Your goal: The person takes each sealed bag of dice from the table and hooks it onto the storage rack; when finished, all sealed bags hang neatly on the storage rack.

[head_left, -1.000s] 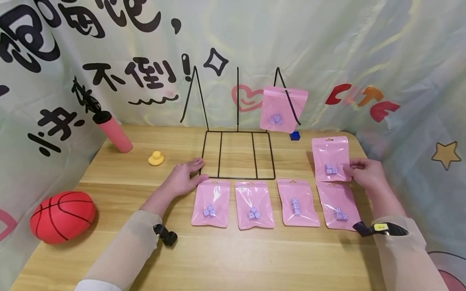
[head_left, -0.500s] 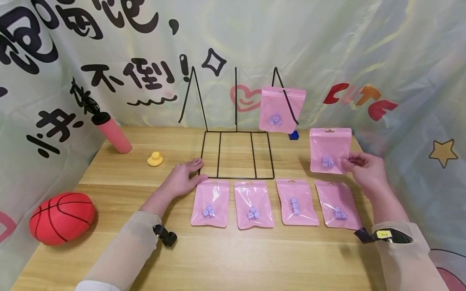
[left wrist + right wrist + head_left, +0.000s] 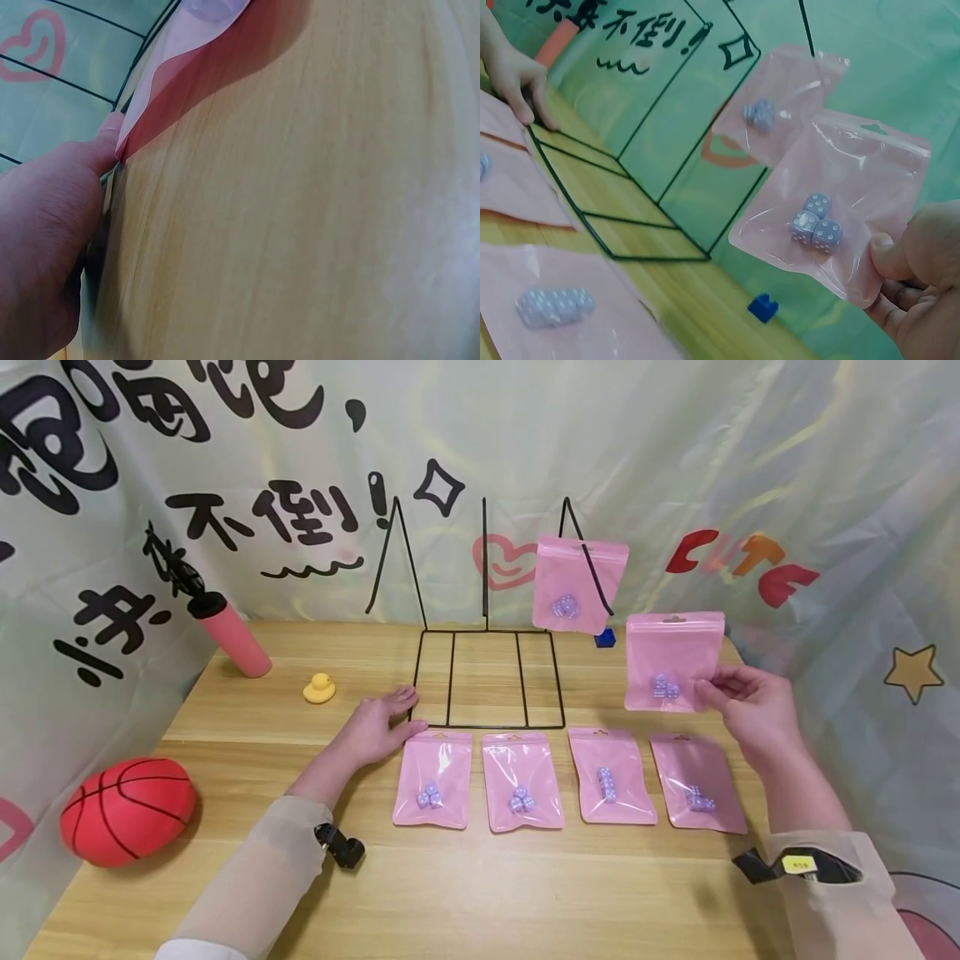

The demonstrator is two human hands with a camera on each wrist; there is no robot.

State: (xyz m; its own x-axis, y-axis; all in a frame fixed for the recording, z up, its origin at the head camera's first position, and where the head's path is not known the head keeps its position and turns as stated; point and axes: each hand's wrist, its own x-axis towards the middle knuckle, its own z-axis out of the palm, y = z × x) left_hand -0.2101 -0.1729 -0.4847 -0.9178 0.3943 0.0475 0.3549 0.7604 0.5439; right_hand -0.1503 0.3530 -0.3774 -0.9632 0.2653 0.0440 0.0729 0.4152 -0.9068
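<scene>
My right hand point(image 3: 757, 718) pinches the lower right edge of a pink zip pouch point(image 3: 671, 647), lifted upright above the table. Purple dice point(image 3: 814, 225) show through it in the right wrist view. My left hand point(image 3: 371, 731) rests at the front left corner of a black wire rack point(image 3: 510, 727), its fingers extended along the frame. From the rack's right hook hangs another pink pouch point(image 3: 573, 572) with dice. Several pouches lie in a row in front, among them a left pouch point(image 3: 432, 760) by my left thumb and a rightmost pouch point(image 3: 693, 760) below my right hand.
A small blue block point(image 3: 604, 638) sits behind the rack's right side. To the left are a yellow rubber duck point(image 3: 319, 689), a pink cylinder with a black top point(image 3: 238, 639) and a red ball point(image 3: 129, 810). A printed curtain point(image 3: 750, 460) stands behind the table.
My right hand has lifted the pouch from just behind the rightmost one and brought it up and to the left, toward the rack. The left hand has stayed at the rack.
</scene>
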